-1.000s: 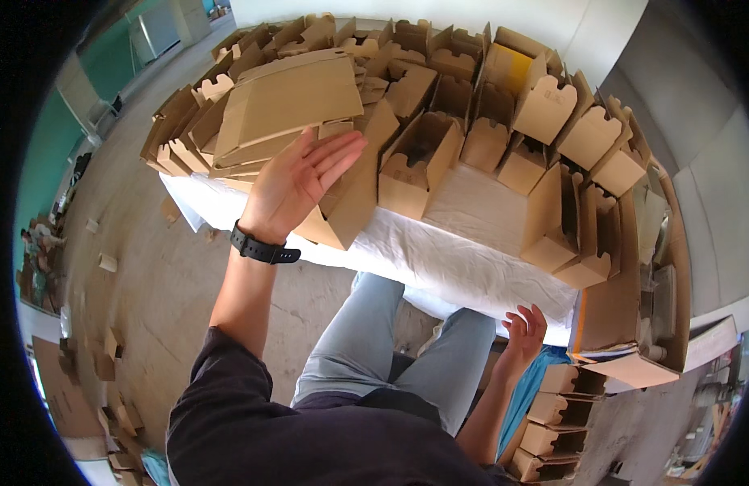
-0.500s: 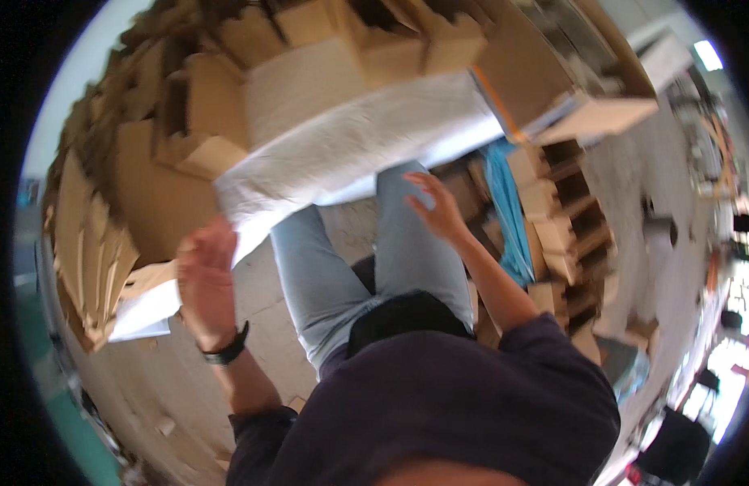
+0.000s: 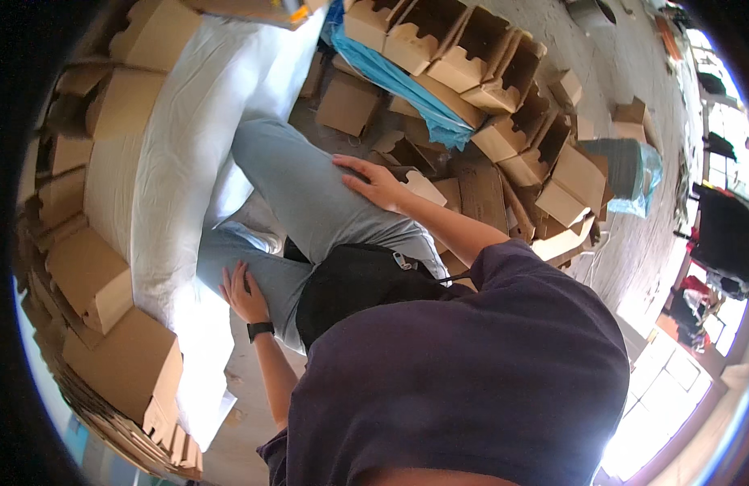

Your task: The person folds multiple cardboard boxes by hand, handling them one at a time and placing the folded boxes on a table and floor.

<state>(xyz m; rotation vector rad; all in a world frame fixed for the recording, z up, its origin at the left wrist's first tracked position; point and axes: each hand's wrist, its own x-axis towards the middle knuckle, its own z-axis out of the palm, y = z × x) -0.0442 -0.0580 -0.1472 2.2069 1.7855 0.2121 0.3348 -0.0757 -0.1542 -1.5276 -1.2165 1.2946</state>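
Left hand [image 3: 245, 296] and right hand [image 3: 376, 185] rest on the jeans [image 3: 309, 198] — one each side, fingers loosely extended. Just beyond runs the edge of the white cloth [image 3: 176, 162], brown boxes [image 3: 127, 364] crowding its left. On the right, stacked boxes [image 3: 459, 71] flank a blue sheet [image 3: 400, 81] — past them, grey floor [image 3: 638, 69] stretches toward the windows [image 3: 662, 397].

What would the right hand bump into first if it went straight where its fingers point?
The right hand would probably first meet the light-blue jeans leg it seems to rest on.
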